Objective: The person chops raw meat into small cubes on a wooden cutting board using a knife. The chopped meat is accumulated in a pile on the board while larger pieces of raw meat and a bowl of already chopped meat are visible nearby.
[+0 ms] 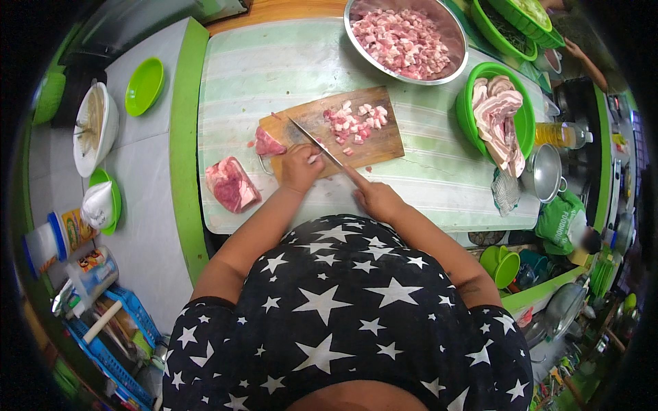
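Note:
My right hand (378, 199) grips the handle of a kitchen knife (314, 142), whose blade lies slantwise over a wooden cutting board (380, 146). Beside the blade, the curled fingers of my left hand (302, 167) hold a small pale piece of meat (313, 158) at the board's near edge. Diced raw pork (349, 123) is scattered over the board's right half. A raw meat chunk (268, 142) rests on the board's left end, and a larger chunk (233, 185) lies on the table to its left.
A steel bowl (460, 64) of diced meat stands at the back. To the right are a green basin (465, 110) with pork belly slices, an oil bottle (558, 135), a metal strainer (547, 172) and a cloth (505, 192). A green plate (145, 86) sits on the left counter.

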Demonstrator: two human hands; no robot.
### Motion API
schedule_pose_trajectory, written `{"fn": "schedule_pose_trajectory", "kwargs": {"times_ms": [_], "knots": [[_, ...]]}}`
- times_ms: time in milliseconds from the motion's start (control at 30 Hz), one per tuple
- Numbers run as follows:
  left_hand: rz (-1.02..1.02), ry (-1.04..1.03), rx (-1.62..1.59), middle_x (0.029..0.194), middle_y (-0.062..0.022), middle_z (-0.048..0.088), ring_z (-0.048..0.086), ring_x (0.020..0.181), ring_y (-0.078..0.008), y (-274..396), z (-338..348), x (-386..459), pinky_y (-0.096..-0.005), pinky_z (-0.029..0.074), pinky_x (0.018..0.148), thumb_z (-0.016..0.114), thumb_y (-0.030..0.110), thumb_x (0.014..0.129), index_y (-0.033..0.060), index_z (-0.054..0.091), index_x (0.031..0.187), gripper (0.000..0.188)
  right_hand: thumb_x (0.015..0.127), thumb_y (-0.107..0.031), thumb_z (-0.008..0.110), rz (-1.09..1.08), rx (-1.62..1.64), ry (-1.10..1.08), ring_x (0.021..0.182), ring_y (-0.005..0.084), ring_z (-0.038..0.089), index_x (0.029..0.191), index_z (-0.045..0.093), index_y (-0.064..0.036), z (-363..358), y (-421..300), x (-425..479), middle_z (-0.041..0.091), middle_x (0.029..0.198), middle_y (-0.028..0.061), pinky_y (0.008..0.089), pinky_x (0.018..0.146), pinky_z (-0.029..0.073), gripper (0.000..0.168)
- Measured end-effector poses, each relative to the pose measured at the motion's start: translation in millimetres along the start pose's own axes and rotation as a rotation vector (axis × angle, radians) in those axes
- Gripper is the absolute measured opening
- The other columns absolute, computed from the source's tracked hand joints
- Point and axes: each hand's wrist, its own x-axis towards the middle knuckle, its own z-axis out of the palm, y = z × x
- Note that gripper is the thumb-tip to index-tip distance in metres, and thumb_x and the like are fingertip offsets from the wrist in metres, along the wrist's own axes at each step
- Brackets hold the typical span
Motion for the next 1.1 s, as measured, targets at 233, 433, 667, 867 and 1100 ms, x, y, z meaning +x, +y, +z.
{"fn": "schedule_pose_trajectory", "kwargs": {"times_ms": [233,433,667,867,1100], "knots": [[-0.041,0.039,-0.032,0.083,-0.0129,0.07,0.067,0.078,-0.0284,-2.2,2.5,-2.5,-0.0366,0.054,0.073,0.072,0.01,0.069,0.0017,0.07,0.077,0.012,0.095,-0.018,0.051,0.009,0.012,-0.014,0.08,0.0446,0.065,0.154,0.014,-0.03,2.2,-1.4,9.4,0.066,0.085,0.029,0.0536,0.076,0.051,0.07],[-0.034,0.036,-0.027,0.081,-0.013,0.069,0.066,0.078,-0.0294,2.0,3.1,-3.1,-0.0376,0.053,0.073,0.072,0.01,0.067,0.0019,0.069,0.077,0.013,0.095,-0.019,0.052,0.003,-0.003,-0.033,0.076,0.0459,0.065,0.154,0.014,-0.026,6.9,19.2,-28.5,0.066,0.081,0.0285,0.053,0.073,0.051,0.071],[-0.013,0.036,-0.045,0.078,-0.0115,0.067,0.064,0.079,-0.0301,-0.5,4.1,-1.1,-0.0391,0.052,0.074,0.069,0.011,0.066,0.0041,0.068,0.075,0.011,0.095,-0.02,0.052,-0.028,-0.056,0.039,0.073,0.0444,0.065,0.154,0.016,-0.027,8.5,4.3,16.5,0.066,0.077,0.0263,0.0532,0.07,0.051,0.069],[0.006,0.085,0.016,0.081,-0.0116,0.064,0.063,0.077,-0.0294,-3.2,9.1,-4.9,-0.0394,0.051,0.071,0.069,0.008,0.067,0.004,0.063,0.077,0.012,0.096,-0.023,0.051,0.047,-0.097,-0.026,0.07,0.0428,0.065,0.154,0.018,-0.029,3.1,18.1,-36.7,0.065,0.077,0.0259,0.0531,0.067,0.051,0.066],[0.09,0.1,0.003,0.086,-0.0138,0.057,0.059,0.073,-0.0294,6.3,-4.3,-3.6,-0.037,0.05,0.066,0.073,0.008,0.067,0.003,0.056,0.079,0.022,0.097,-0.023,0.049,0.093,-0.147,0.079,0.073,0.0407,0.066,0.154,0.019,-0.035,-2.8,9.3,-22.9,0.067,0.081,0.0246,0.0504,0.07,0.053,0.065]]}}
